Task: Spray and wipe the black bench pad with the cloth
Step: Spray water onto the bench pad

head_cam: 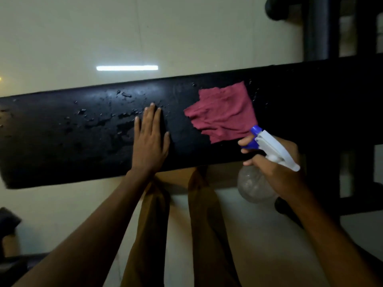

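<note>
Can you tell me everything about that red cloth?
The red cloth is a soft, wrinkly rag with ragged edges. It lies spread flat on the black bench pad, to the right of the flat left hand. Neither hand touches it. The spray bottle nozzle sits at its near right corner.

The long black bench pad (62,141) runs across the view, its cracked surface beaded with wet droplets (mostly left of centre). A crumpled red cloth (222,113) lies spread flat on the pad, right of the middle, near its front edge.
</note>
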`<action>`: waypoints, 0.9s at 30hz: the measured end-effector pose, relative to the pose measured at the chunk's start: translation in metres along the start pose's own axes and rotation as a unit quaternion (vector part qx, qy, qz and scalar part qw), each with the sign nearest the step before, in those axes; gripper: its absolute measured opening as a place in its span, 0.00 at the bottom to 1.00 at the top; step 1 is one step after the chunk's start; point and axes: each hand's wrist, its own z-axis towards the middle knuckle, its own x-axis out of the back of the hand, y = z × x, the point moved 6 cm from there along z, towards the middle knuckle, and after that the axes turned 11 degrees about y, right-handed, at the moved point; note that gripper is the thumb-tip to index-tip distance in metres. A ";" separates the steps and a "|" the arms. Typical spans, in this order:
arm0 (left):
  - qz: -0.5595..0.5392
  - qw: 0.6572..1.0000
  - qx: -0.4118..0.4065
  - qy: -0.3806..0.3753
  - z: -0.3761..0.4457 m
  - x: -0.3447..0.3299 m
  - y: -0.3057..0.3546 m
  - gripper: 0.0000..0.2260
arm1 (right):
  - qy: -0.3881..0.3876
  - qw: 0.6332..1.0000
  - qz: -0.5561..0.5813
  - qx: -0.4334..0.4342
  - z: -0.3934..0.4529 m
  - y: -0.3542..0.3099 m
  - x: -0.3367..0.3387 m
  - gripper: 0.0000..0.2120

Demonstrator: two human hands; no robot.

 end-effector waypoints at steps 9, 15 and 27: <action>0.010 0.999 0.048 -0.004 0.003 0.000 0.009 0.30 | 0.229 0.958 -0.016 0.173 0.045 -0.067 0.066 0.09; 0.013 0.997 0.080 0.010 0.003 -0.002 0.018 0.31 | 0.357 0.918 -0.056 0.163 0.082 -0.047 0.084 0.13; 0.010 0.994 0.107 0.022 0.007 -0.002 0.026 0.30 | 0.298 0.947 -0.041 0.113 0.088 -0.014 0.092 0.25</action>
